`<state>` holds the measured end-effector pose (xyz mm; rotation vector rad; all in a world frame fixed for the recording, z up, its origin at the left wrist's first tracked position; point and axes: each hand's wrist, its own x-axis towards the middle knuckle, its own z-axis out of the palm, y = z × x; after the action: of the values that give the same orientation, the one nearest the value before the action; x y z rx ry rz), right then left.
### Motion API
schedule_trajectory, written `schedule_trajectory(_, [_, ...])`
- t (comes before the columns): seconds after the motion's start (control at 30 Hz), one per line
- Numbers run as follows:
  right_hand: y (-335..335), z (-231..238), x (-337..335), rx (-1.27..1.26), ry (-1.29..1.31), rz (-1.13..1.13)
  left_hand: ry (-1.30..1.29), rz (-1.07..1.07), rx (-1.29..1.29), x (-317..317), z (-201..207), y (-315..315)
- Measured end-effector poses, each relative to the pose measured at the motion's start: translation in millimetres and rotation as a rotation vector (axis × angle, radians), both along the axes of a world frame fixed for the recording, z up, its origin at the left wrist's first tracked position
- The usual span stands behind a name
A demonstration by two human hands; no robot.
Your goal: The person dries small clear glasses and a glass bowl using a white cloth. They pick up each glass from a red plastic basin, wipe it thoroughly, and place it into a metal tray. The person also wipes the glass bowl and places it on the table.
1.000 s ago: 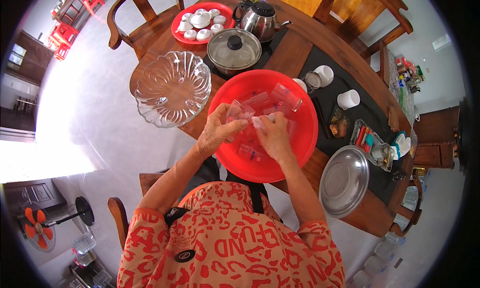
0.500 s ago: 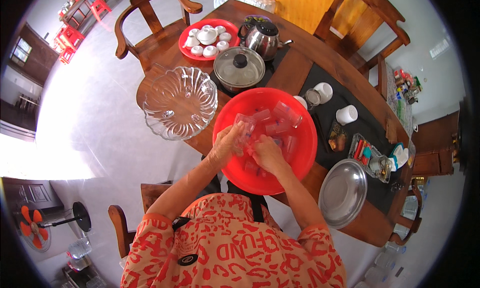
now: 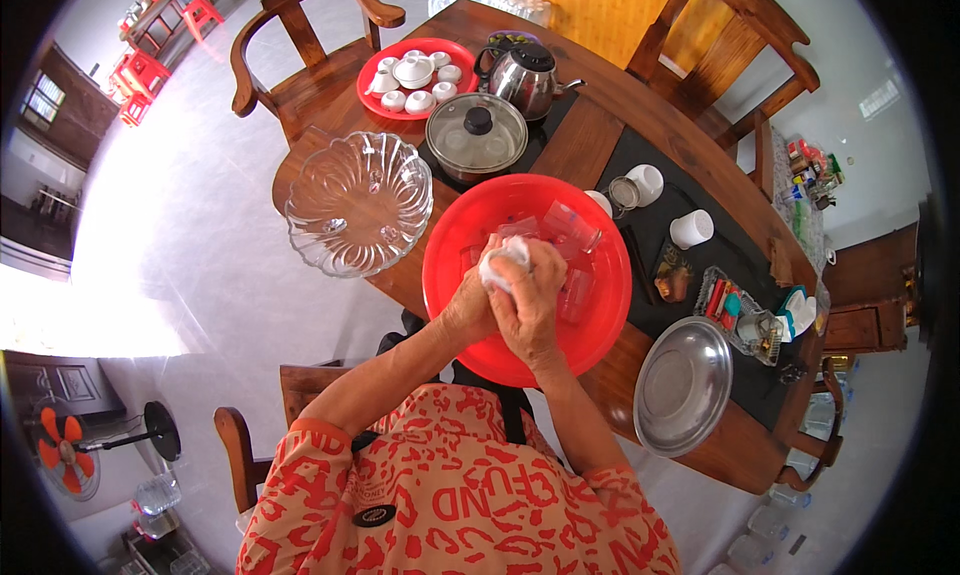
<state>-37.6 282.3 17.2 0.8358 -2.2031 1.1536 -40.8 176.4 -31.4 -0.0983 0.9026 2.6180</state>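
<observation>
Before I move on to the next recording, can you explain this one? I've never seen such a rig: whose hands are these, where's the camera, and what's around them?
There is no robot here, just a person's bare left hand and right hand. The view comes from a wide fisheye camera worn on that person's head, looking down, so straight edges bend. The right hand grips a white wad, perhaps cloth, against the left; anything the left holds beneath it is hidden. Below them, a red basin contains clear tumblers. Around it on the wooden table are a scalloped glass bowl, a lidded pan, a metal kettle, a red tray of white teaware, and an oval-looking metal dish.
</observation>
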Motion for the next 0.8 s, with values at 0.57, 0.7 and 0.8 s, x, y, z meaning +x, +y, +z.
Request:
schedule_trajectory(0.57, [25.1,6.0,13.7,-0.128,-0.298,0.103,0.130,-0.077,-0.380,11.7,36.7,-8.2])
schedule_trajectory(0.7, [25.8,25.2,3.4,0.219,-0.117,0.080,0.337,-0.150,-0.696,14.1,37.7,-13.0])
schedule_trajectory(0.8, [24.4,35.6,-8.5,0.335,-0.126,0.040,0.452,-0.113,-0.850,19.7,24.7,-7.5])
